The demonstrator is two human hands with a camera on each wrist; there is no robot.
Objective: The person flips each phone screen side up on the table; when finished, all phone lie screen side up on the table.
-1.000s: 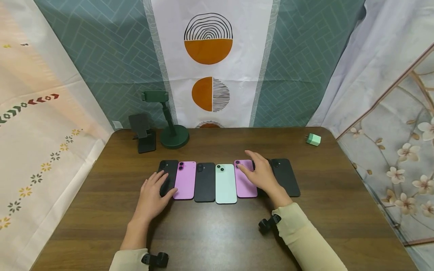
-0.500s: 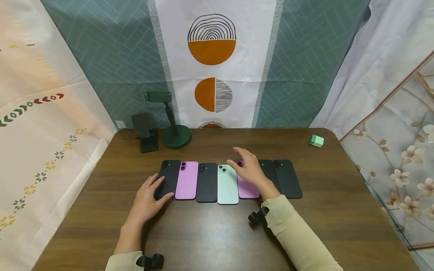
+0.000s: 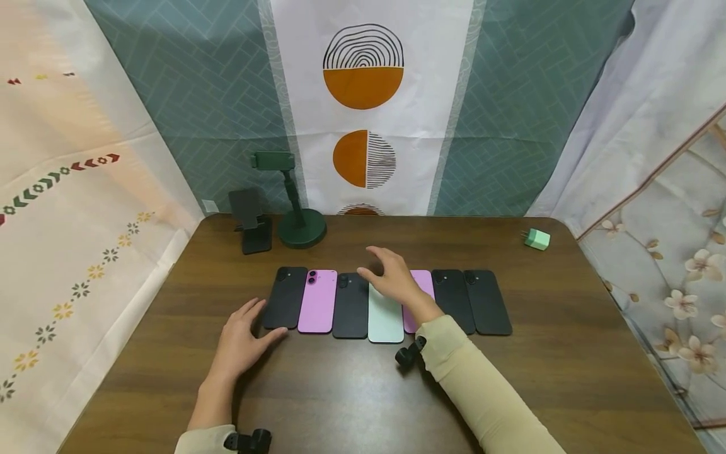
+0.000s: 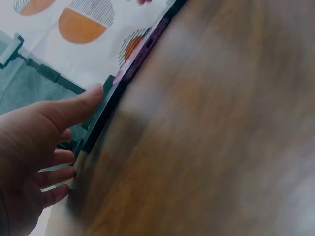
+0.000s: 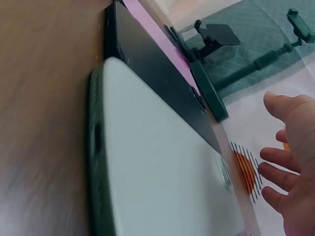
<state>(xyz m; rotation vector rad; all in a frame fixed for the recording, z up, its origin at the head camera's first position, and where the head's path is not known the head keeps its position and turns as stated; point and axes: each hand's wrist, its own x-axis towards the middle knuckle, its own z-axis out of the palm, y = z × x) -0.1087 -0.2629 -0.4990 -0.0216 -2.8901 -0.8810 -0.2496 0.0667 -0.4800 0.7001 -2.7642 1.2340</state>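
A row of smartphones lies backs up across the table. From the left they are a black phone (image 3: pixel 286 299), a pink phone (image 3: pixel 317 304), another black phone (image 3: pixel 350 309), a mint green phone (image 3: pixel 387 321), a second pink phone (image 3: pixel 422 284) and two more black ones at the right end. My left hand (image 3: pixel 239 343) is beside the leftmost phone, thumb near its lower corner, fingers spread and holding nothing. Over the upper part of the mint phone, covering its cameras, is my right hand (image 3: pixel 391 279). Its fingers are spread in the right wrist view, with nothing between them.
On the wooden table (image 3: pixel 340 391), a green phone stand (image 3: pixel 302 227) and a black folding stand (image 3: pixel 255 230) are at the back left. A mint charger plug (image 3: pixel 536 239) lies at the back right. Patterned cloths hang behind and at both sides.
My right hand has swept left from the second pink phone to the mint phone, uncovering the black phone beyond it. My left hand has drawn slightly back from the leftmost phone.
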